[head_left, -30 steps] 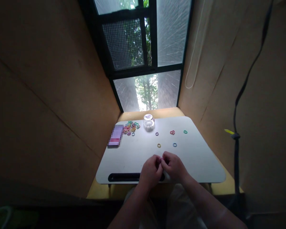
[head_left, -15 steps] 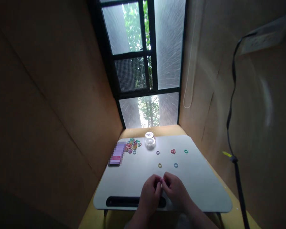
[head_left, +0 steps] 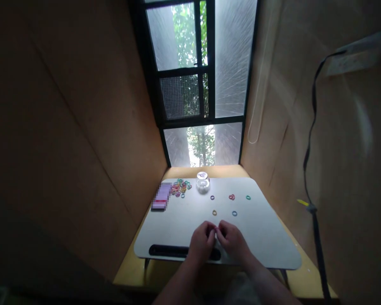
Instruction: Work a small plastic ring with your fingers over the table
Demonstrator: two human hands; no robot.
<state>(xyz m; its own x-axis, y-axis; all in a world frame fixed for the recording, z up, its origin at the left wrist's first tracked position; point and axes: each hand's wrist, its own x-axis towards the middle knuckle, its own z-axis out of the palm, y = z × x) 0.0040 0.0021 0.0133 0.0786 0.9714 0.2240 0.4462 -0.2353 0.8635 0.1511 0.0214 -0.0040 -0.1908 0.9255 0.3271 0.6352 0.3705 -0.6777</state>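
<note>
My left hand (head_left: 202,241) and my right hand (head_left: 231,238) meet above the near part of the white table (head_left: 260,237), thumbs and fingers pinched together. Between the fingertips shows a bit of a small pink hair tie (head_left: 216,228), mostly hidden by them. Just beyond lie a yellow hair tie (head_left: 214,213) and a blue hair tie (head_left: 234,213). Farther off, in a row, are a purple hair tie (head_left: 212,197), a little cluster of red hair ties (head_left: 231,197) and a green hair tie (head_left: 248,197).
A mixed pile of coloured hair ties (head_left: 180,187) lies at the far left, beside a phone (head_left: 161,197) with a blurred screen. A clear round container (head_left: 203,185) stands at the back. A black slot (head_left: 168,250) runs along the near edge. A dark cable (head_left: 308,148) hangs at right.
The view has shifted, so the table sits slightly higher in the picture. Both hands remain pinched together at nearly the same place; the hair ties on the table lie as before.
</note>
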